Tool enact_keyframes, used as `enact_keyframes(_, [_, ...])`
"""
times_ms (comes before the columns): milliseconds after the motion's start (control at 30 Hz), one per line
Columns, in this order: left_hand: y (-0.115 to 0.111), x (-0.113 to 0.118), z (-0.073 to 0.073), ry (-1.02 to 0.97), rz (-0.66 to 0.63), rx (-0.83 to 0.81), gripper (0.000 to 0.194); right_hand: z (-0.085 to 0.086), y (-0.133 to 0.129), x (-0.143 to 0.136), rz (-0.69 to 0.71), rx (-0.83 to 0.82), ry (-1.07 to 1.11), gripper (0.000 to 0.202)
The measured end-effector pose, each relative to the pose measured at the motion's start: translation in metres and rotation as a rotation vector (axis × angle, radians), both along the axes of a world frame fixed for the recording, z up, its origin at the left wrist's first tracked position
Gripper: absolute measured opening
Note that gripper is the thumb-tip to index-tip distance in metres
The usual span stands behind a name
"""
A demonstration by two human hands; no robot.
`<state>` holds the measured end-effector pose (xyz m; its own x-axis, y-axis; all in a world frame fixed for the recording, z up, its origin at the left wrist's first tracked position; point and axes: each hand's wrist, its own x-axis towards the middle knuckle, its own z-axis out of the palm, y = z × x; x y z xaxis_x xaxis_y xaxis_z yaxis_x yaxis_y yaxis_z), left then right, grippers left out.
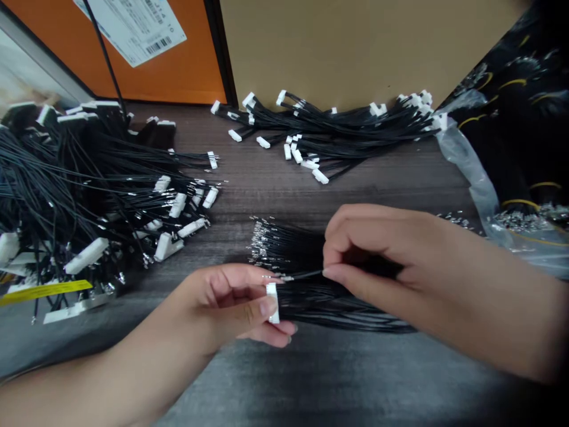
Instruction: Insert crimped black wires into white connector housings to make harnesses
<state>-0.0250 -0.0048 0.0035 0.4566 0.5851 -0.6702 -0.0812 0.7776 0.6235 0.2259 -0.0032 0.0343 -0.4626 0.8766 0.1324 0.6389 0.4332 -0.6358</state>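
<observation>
A white connector housing [272, 313] is gripped between the thumb and fingers of my left hand [240, 305]. Black wires run from the connector's side toward the right. My right hand [373, 249] pinches a single black wire [309, 274] between thumb and forefinger. That wire's metal terminal end points left, just above the connector, close to my left fingertips. Whether the terminal touches anything is too small to tell. Behind it lies a bundle of loose black wires [297, 240], their bare silver terminals facing left; my right hand covers part of the bundle.
A large heap of black wires with white connectors [89, 166] fills the left side, a yellow strip [44, 292] on it. Wired connectors [338, 124] lie in a row before a tan board [338, 47]. An orange box [164, 77] stands back left. Bagged wire bundles [515, 160] sit right.
</observation>
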Motion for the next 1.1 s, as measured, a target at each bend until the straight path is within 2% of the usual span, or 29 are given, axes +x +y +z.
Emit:
enact_keyframes(200, [-0.003, 0.005, 0.005, 0.04, 0.042, -0.008, 0.024, -0.007, -0.018, 0.0, 0.052, -0.099, -0.086, 0.023])
enact_keyframes(433, [0.0, 0.002, 0.005, 0.017, 0.017, 0.005, 0.019, -0.006, -0.009, -0.009, -0.015, -0.194, -0.012, 0.024])
enact_keyframes(567, [-0.002, -0.003, 0.002, -0.051, -0.006, -0.016, 0.01, -0.004, -0.007, -0.014, -0.07, -0.2, 0.02, 0.024])
enact_keyframes(700, [0.0, -0.005, -0.002, -0.057, -0.008, -0.016, 0.011, -0.005, -0.008, -0.012, -0.077, -0.181, 0.024, 0.024])
enact_keyframes(933, [0.001, 0.001, 0.002, 0.007, 0.006, -0.008, 0.018, -0.006, -0.008, -0.012, -0.058, -0.176, 0.018, 0.027])
enact_keyframes(1100, [0.0, 0.008, 0.005, 0.059, 0.043, 0.024, 0.026, -0.004, -0.006, -0.016, -0.105, -0.192, 0.0, 0.029])
